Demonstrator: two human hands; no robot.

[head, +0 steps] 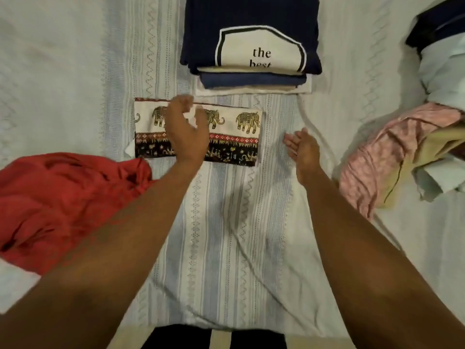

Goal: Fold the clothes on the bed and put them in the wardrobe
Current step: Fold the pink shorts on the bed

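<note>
A folded elephant-print cloth [234, 132] lies flat on the bed in front of me. My left hand [185, 129] hovers over its left half, fingers loosely curved, holding nothing. To the right of the cloth, my right hand [300, 147] is open with fingers straight, just above the bedspread and apart from the cloth. Behind the cloth sits a stack of folded clothes [251, 59], topped by a navy shirt with a white panel reading "the best".
A crumpled red garment [63, 197] lies at the left. A pink garment [382, 157] with yellow and pale pieces is heaped at the right. A dark item [437, 23] rests at the far right. The striped bedspread [226, 235] lies between my arms.
</note>
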